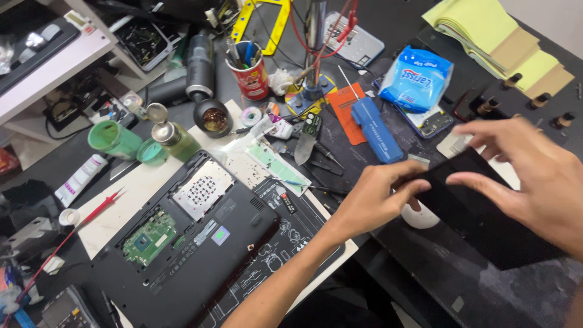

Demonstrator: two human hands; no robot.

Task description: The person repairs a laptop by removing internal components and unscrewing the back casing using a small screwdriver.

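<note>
The flat black panel (pixel 480 212) is held above the right side of the desk (pixel 419 279). The left hand (pixel 373 200) pinches its left edge, and the right hand (pixel 534 176) grips its upper edge with fingers curled. Near the desk's front left corner lies an opened laptop (pixel 182 243), its green circuit board (pixel 149 237) exposed.

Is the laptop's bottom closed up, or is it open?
Open. The laptop lies underside up with a cover panel off: a green circuit board and a perforated metal plate are exposed.
</note>
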